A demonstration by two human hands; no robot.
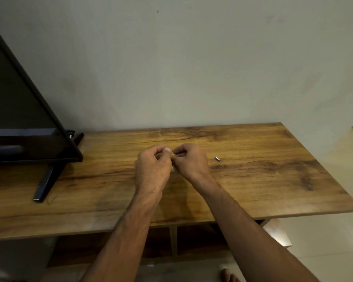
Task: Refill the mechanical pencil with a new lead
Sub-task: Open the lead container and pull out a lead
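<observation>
Over the wooden tabletop (273, 190) both hands meet, fingers curled. The left hand (151, 169) grips the pencil (173, 169), a pale sliver showing; what the right hand (192, 161) pinches cannot be told. A metal cap (218, 159) lies just right, a television (18, 119) far left, a plain wall (192, 68) behind.

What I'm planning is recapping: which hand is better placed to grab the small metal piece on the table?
Right, probably: the right hand is nearer the metal piece, which lies to its right.

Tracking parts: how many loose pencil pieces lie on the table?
1: a small metal piece on the table, right of the right hand. Others may be hidden in it or the left hand.
</observation>
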